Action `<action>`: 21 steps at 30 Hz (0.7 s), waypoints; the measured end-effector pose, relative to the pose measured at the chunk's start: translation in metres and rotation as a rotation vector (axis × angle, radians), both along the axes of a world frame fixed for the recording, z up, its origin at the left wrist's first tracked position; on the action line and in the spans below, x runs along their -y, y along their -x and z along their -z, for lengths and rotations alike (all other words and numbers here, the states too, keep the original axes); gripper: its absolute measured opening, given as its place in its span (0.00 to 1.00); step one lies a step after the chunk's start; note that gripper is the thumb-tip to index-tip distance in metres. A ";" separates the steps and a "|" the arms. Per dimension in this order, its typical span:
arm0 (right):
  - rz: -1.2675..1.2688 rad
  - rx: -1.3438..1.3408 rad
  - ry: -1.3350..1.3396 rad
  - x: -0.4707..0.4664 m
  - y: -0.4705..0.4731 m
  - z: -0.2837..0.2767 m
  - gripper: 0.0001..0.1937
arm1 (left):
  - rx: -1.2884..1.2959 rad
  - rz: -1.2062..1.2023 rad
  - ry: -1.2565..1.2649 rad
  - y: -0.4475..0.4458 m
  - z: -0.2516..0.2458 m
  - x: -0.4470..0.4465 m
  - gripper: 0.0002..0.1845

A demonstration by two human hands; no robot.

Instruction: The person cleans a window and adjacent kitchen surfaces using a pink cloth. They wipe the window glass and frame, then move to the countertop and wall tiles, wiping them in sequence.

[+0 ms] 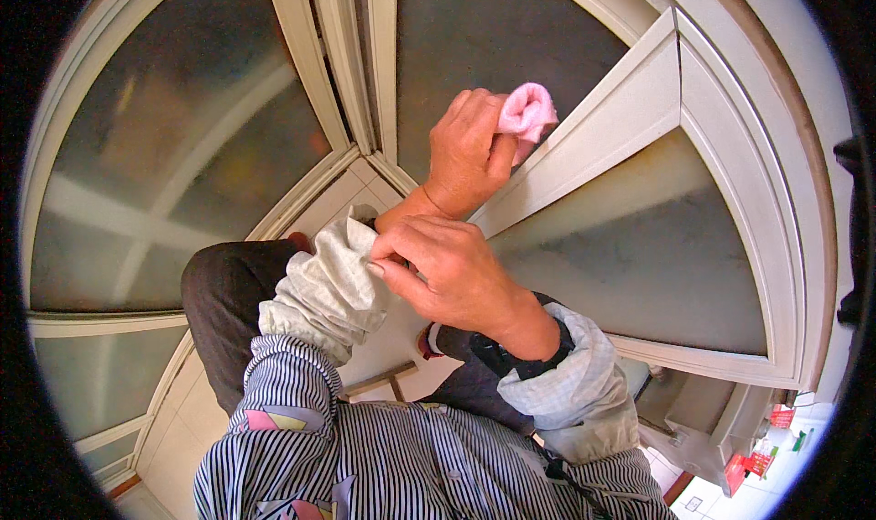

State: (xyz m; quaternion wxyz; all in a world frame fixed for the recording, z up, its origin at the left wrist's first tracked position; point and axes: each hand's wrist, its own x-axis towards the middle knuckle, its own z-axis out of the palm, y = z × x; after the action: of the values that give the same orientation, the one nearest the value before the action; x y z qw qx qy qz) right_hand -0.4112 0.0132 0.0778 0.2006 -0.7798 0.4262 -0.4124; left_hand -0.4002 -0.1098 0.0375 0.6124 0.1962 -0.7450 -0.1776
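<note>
A folded pink cloth [527, 113] is gripped in my left hand [469, 140], which is raised in front of a frosted glass panel [493, 34]. My right hand [452, 267] crosses over my left wrist, its thumb and fingers pinching the edge of the pale, bunched sleeve cover [335, 280] on my left forearm. A similar light sleeve cover [582, 383] is gathered on my right forearm, with a dark band [530, 356] at the wrist.
White-framed glass panels surround the corner, one large panel [164, 164] at left. An angled white frame [595, 130] stands close beside my left hand. My bent knee [233, 301] is near the left panel. A metal unit [705, 410] and red items [746, 469] are at lower right.
</note>
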 end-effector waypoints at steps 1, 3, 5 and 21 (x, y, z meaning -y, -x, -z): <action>0.001 0.001 0.002 0.000 0.000 0.000 0.07 | 0.016 -0.025 0.050 -0.003 0.003 0.006 0.07; 0.012 -0.003 -0.007 -0.001 0.002 0.000 0.07 | -0.013 -0.091 0.108 -0.005 0.003 0.024 0.05; 0.018 -0.003 -0.020 -0.004 0.005 0.000 0.07 | -0.274 -0.059 -0.229 -0.007 -0.004 0.046 0.05; 0.039 0.057 0.054 -0.005 0.002 -0.006 0.07 | -0.261 -0.131 -0.343 -0.017 -0.060 0.054 0.02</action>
State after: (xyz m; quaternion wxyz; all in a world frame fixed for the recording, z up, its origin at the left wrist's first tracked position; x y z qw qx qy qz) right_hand -0.4133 0.0178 0.0840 0.1834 -0.7646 0.4239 -0.4495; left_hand -0.3834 -0.1637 0.0974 0.6715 0.3209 -0.6040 -0.2852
